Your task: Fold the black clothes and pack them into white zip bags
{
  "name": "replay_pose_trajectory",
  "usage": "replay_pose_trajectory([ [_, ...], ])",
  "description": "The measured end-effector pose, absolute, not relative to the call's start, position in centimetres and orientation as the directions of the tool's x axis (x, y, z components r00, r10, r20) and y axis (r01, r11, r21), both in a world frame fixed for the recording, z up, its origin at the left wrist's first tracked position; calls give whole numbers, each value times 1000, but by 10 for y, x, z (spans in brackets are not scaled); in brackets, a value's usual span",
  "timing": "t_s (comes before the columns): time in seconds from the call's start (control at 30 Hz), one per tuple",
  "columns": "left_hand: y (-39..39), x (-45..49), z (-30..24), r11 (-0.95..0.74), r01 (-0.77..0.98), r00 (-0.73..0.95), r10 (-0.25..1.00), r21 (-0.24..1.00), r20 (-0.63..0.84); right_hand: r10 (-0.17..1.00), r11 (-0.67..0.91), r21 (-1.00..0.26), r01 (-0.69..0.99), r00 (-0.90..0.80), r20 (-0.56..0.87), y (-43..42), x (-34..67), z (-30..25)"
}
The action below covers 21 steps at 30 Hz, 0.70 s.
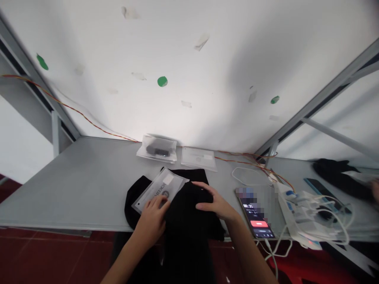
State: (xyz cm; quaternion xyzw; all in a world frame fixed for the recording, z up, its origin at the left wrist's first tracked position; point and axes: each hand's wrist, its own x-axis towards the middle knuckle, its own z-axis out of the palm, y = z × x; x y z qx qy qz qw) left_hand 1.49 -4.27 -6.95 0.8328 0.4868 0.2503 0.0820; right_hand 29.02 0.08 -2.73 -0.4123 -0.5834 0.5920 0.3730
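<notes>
A frosted plastic zip bag (156, 185) with dark lettering and a pale label lies slanted over black cloth (136, 193) near the table's front edge. My left hand (152, 219) has its fingers curled over the bag's lower right part, beside a raised fold of the cloth; its thumb is mostly hidden. On the right, my right hand (214, 203) grips a bunched black cloth piece (186, 209) between thumb and fingers. This cloth hangs over the front edge toward my lap. Whether the black cloth is one garment or more, I cannot tell.
Behind lie a frosted bag with a dark item (158, 149) and a flat frosted bag (199, 157). To the right are a lit phone (256, 217), a power strip (293, 217) with tangled white cables, and another person's hand (375, 189) by black cloth.
</notes>
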Motion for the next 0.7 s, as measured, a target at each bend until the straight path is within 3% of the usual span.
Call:
replay_pose_trajectory([
  [0.2,-43,11,-60,-409,676,275,912,613,305,919,59,-959,277,-389,-55,12,286,-27],
  [0.33,-44,15,-53,-356,632,195,932,688,304,909,105,-924,368,-412,-61,14,285,-29],
  [0.6,-46,24,-50,-435,702,250,892,563,377,878,-19,-942,335,-445,-176,11,273,-26],
  [0.7,-47,25,-48,-462,737,274,871,493,407,852,4,-940,341,-493,-175,18,269,-25],
])
